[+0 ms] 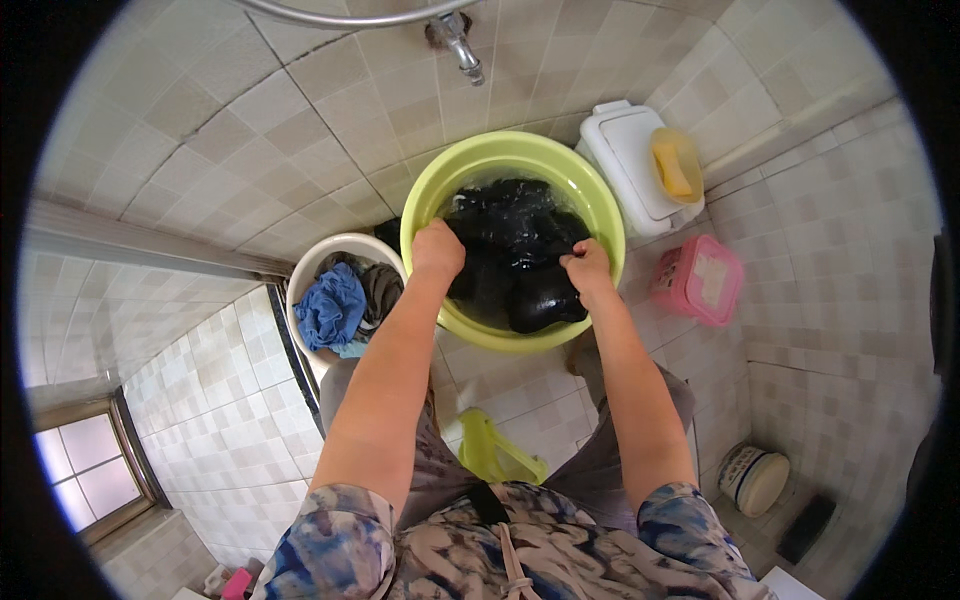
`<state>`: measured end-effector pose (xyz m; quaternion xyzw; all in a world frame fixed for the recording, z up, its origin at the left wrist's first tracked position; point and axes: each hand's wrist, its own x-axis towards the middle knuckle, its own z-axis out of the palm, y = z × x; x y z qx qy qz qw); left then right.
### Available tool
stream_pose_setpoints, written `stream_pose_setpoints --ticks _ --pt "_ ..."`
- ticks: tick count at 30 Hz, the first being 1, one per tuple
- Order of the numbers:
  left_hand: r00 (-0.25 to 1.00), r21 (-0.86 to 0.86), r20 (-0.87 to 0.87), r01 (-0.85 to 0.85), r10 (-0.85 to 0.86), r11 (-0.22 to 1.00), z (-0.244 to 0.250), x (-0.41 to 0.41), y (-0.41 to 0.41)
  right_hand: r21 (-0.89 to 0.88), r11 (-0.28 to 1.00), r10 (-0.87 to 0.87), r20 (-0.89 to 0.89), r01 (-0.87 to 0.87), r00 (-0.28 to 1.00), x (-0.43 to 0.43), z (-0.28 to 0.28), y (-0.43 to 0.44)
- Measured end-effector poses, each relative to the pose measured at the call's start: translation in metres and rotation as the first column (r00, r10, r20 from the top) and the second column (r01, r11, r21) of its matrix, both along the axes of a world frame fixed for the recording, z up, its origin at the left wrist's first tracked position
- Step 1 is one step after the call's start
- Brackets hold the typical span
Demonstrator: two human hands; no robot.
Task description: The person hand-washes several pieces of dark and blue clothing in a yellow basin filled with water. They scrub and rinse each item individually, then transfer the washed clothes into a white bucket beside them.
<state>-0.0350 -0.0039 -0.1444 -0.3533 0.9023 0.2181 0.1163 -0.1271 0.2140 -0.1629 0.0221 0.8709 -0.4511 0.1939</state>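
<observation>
A yellow-green plastic basin (517, 341) holds water and a soaked black garment (517, 232). At the basin's left side my left hand (439, 251) is closed on the garment's edge, just inside the rim. On the right, my right hand (587, 268) pinches another part of the black cloth near the water's surface. Between and below the hands, part of the cloth bulges up, wet and shiny. To the left, a whitish bucket (300, 266) holds a crumpled blue cloth (330, 305) and dark striped fabric (381, 291).
Behind the basin a metal tap (465, 56) juts from the tiled wall. A white lidded bin (626, 161) carries a yellow bowl (694, 169) with a yellow bar (670, 169). A pink lidded container (709, 281) stands right; a green plastic dipper (484, 450) lies between my legs.
</observation>
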Motion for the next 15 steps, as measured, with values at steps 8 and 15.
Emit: stream_pose_setpoints --ticks 8,15 --pt "0.979 0.438 -0.133 -0.079 0.152 0.895 0.104 -0.001 0.003 -0.458 0.885 -0.023 -0.225 -0.085 0.974 0.009 0.095 -0.016" --pt "0.806 0.728 -0.402 -0.006 0.435 0.685 0.136 0.022 0.047 -0.114 0.783 0.533 -0.386 -0.612 0.753 0.062 0.117 -0.032"
